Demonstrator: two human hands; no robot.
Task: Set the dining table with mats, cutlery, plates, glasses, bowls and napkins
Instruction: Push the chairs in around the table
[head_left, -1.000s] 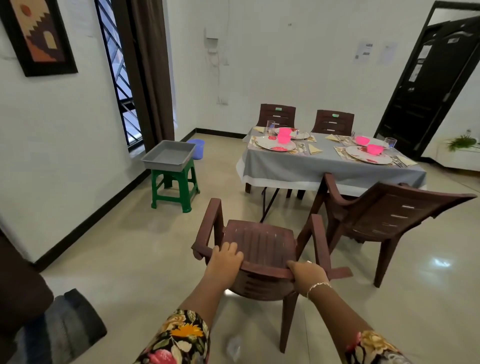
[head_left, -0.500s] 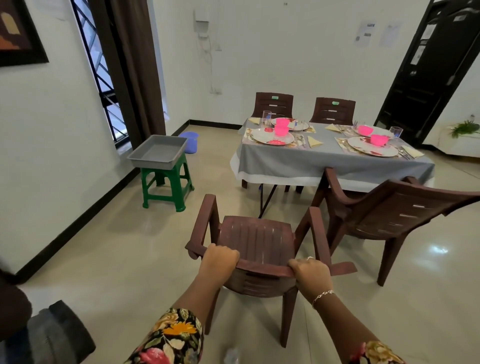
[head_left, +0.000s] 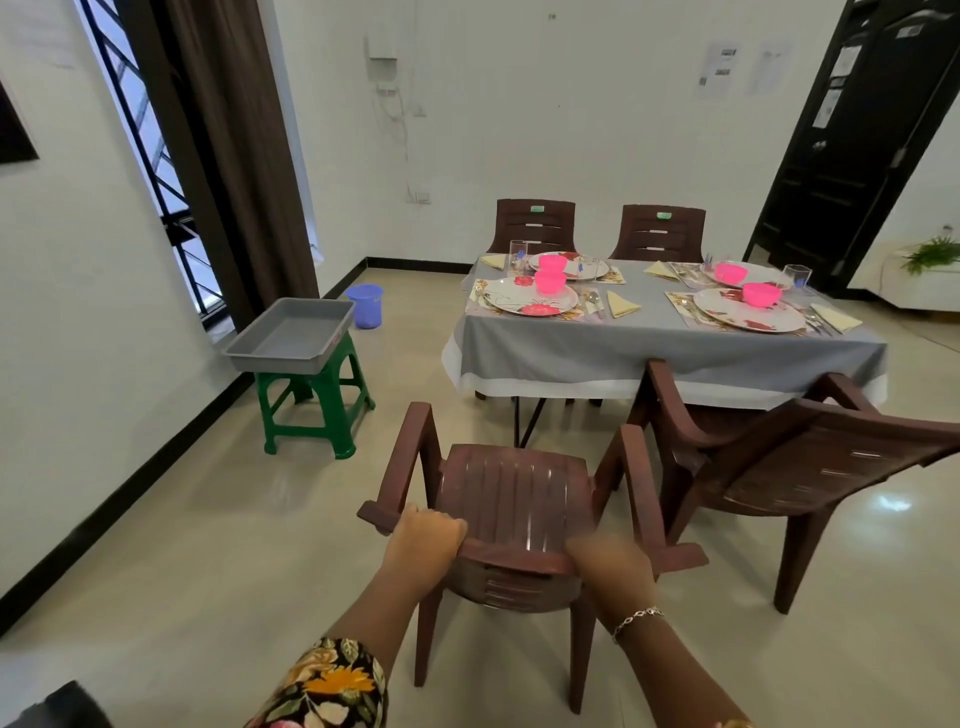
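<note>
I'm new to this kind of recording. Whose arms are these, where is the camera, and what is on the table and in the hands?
No machine here: a person wears one wide-angle camera on the head, looking forward and down, so the arms at the bottom are their own. The left hand grips the top rail of a brown chair; the right hand lies on the same rail but is blurred, so its grip is unclear. Beyond, the dining table under a grey cloth carries mats, flowered plates, pink bowls, glasses, yellow napkins and cutlery. A grey tray sits on a green stool at the left.
</note>
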